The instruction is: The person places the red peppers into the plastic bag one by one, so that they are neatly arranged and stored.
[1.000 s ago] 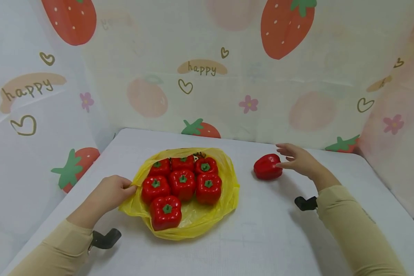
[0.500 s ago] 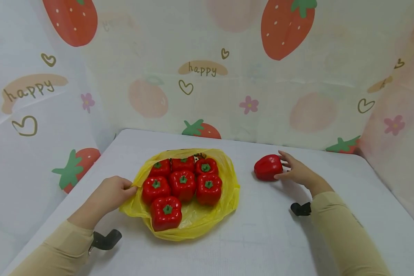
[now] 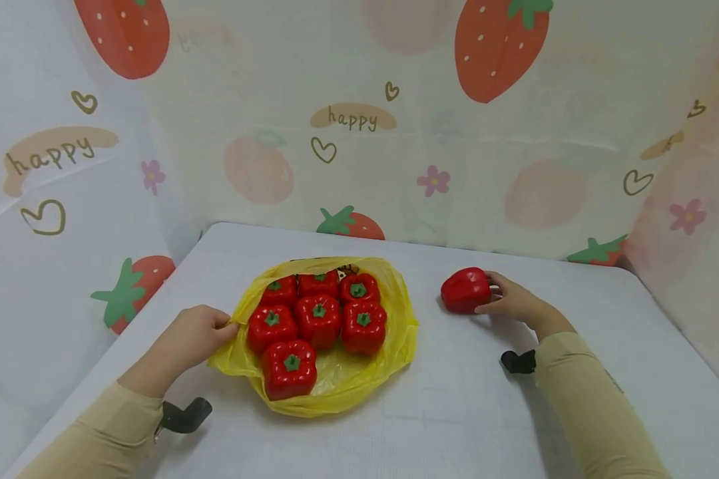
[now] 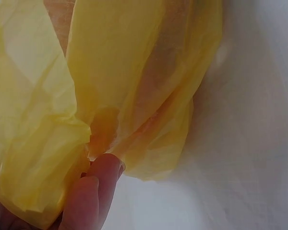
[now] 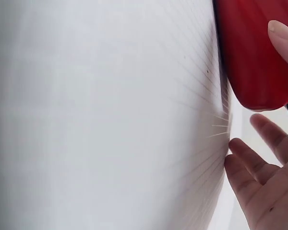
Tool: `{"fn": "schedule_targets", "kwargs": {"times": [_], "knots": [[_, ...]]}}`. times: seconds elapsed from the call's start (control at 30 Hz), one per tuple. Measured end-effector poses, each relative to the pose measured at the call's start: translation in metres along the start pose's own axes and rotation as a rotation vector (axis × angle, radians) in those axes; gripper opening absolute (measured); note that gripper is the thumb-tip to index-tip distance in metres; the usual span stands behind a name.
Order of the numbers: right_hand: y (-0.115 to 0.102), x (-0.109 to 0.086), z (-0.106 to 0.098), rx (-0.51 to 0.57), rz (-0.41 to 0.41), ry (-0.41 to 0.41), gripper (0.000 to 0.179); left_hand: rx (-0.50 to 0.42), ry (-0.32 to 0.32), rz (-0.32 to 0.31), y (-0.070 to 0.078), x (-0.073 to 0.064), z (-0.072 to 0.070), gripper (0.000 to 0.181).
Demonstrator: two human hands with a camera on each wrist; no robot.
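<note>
My left hand pinches the left edge of a yellow plastic bag between thumb and fingers; the left wrist view shows the fingertips at the crumpled film. Several red bell peppers with green stems sit upright in the wide-open bag. To the right, a single red bell pepper lies on its side on the table. My right hand is at its stem end. In the right wrist view the thumb overlaps the pepper's side, while the other fingers are extended, apart from it, near the table surface.
A white-covered table carries everything. Behind it and at both sides hang cloth walls printed with strawberries, hearts and "happy". Black camera mounts stick out from both wrists.
My right hand has come down and slightly left, its fingers lowering around the stem end of the lying bell pepper. The left hand and the bag stay in place.
</note>
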State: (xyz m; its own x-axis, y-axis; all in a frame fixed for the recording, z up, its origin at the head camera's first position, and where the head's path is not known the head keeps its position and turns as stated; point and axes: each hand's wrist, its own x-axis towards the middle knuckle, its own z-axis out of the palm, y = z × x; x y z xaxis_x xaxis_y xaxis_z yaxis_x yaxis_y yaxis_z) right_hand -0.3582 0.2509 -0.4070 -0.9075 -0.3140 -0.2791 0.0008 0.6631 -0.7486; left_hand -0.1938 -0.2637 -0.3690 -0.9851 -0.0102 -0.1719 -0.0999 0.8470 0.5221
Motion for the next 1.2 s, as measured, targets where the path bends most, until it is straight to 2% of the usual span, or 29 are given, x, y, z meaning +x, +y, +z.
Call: {"fn": "schedule_targets", "kwargs": {"times": [0.1,0.23,0.37,0.5,0.7,0.97,1.2], "knots": [[-0.0002,0.0005,0.0006,0.011,-0.006,0.006,0.091,0.005,0.002,0.005,0.0,0.0002,-0.0002,0.023],[0.0,0.0021,0.001,0.034,-0.06,0.011,0.084,0.006,0.002,0.004,0.0002,0.0,-0.0004,0.023],[-0.0002,0.0031,0.0023,0.048,-0.093,0.004,0.085,0.005,0.003,0.001,0.0004,-0.0005,-0.0004,0.022],[-0.0007,0.0025,0.0036,0.037,-0.081,0.001,0.083,-0.002,0.0,-0.007,0.0,-0.0007,0.0001,0.023],[-0.0024,0.0029,0.0049,0.005,-0.073,0.043,0.078,0.001,0.001,-0.007,-0.0008,-0.0002,0.0007,0.023],[-0.0041,0.0077,0.0086,-0.043,-0.009,0.034,0.086,0.009,0.005,0.0,-0.0007,-0.0008,0.0001,0.023],[-0.005,0.0064,0.0062,-0.054,-0.07,0.051,0.078,0.01,0.006,0.001,-0.0009,-0.0008,-0.0002,0.023]]}}
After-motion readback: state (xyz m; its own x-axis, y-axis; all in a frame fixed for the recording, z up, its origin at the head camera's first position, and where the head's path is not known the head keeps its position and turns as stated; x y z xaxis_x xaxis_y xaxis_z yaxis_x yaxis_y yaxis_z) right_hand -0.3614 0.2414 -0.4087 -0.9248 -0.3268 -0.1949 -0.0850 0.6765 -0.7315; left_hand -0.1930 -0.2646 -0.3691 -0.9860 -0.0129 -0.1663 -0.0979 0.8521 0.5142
